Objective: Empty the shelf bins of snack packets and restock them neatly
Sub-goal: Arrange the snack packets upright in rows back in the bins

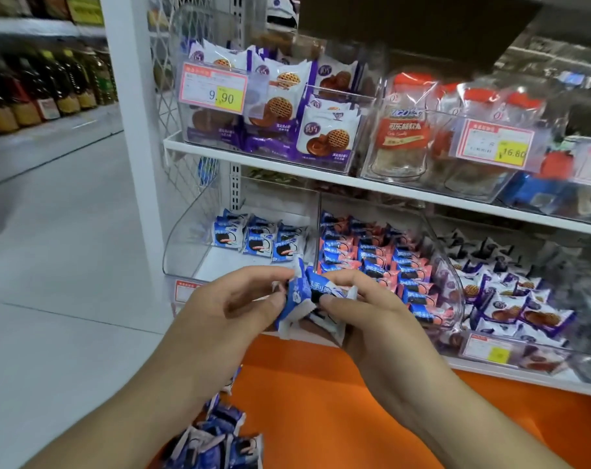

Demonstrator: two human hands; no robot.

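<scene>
My left hand (pixel 233 299) and my right hand (pixel 365 306) meet in front of the lower shelf, each pinching blue-and-white snack packets (pixel 304 292) bunched between them. Behind them stands a clear bin (pixel 182 238) at the left end of the lower shelf. It holds a back row of three upright blue packets (pixel 257 240), and its front floor is bare white. A heap of the same blue packets (pixel 213 438) lies on the orange base below my left forearm.
Right of that bin, a clear bin of pink-and-blue packets (pixel 378 265) stands filled in rows, then one with purple biscuit packets (pixel 510 299). The upper shelf (pixel 287 164) carries bins with price tags. A white post (pixel 132 96) and open floor lie left.
</scene>
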